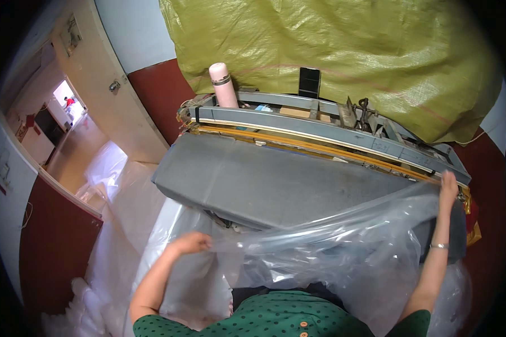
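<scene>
grey bench: clear film drawn partly across, far side uncovered. left hand pinches film edge; right hand seemingly closed on it.

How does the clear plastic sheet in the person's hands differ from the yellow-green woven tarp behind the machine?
The clear plastic sheet is see-through and glossy; the yellow-green woven tarp is opaque and matte. The sheet is gripped by the left hand and right hand over the grey machine table; the tarp lies draped, untouched. Both are wrinkled, flexible coverings.
</scene>
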Demonstrator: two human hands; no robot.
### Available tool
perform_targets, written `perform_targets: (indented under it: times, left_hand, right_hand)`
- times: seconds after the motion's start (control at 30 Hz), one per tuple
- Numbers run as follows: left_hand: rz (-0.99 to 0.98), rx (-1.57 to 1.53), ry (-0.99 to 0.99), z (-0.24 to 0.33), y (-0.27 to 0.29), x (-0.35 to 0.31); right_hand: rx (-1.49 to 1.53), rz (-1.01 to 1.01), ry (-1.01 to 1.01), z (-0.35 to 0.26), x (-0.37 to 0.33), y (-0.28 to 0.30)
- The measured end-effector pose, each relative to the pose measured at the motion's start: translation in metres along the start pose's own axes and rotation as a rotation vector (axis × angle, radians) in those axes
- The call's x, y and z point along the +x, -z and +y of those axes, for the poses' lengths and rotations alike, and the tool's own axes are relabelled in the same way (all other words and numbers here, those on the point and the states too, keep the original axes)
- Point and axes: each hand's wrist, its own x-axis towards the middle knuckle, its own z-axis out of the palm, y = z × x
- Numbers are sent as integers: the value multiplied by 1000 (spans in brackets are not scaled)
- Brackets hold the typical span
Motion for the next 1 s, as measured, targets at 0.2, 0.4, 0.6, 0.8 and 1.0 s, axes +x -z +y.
perform_targets:
  times: [0.2,0.4,0.6,0.8,1.0]
  left_hand:
    - [1230,617,244,-21,183,-31]
    - [1517,-153,-47,88,184,40]
    - [886,245,253,-39,114,110]
    - [914,145,743,-65,154,110]
    - [907,-93,809,-133,166,100]
  right_hand:
    - [-191,11,-158,136,-34,65]
    - [-448,168,-167,176,-48,117]
    - [-1018,-34,-297,184,-52,157]
    - [-1064,-24,-293,198,-48,150]
    - [-1200,-162,-194,257,-5,182]
